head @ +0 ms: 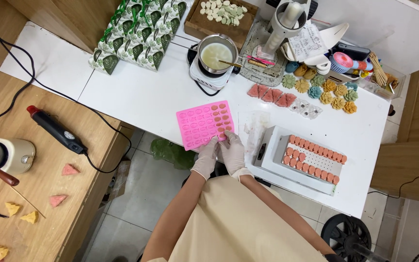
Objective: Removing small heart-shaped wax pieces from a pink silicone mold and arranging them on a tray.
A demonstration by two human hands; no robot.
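A pink silicone mould (203,123) with many small cavities lies on the white table (141,94). Both my hands wear pale gloves and press on the mould's near right corner. My left hand (206,157) pinches the near edge from below. Beside it, my right hand (232,151) has its fingertips on the corner cavities, some of which hold pinkish pieces. Neither hand lifts the mould off the table.
A white tray (300,159) with rows of orange pieces sits right of the mould. Behind stand a small pot of pale liquid (216,55) on a hotplate, green patterned boxes (139,29), flower-shaped pieces (328,92). A heat gun (56,130) lies on the wooden side table.
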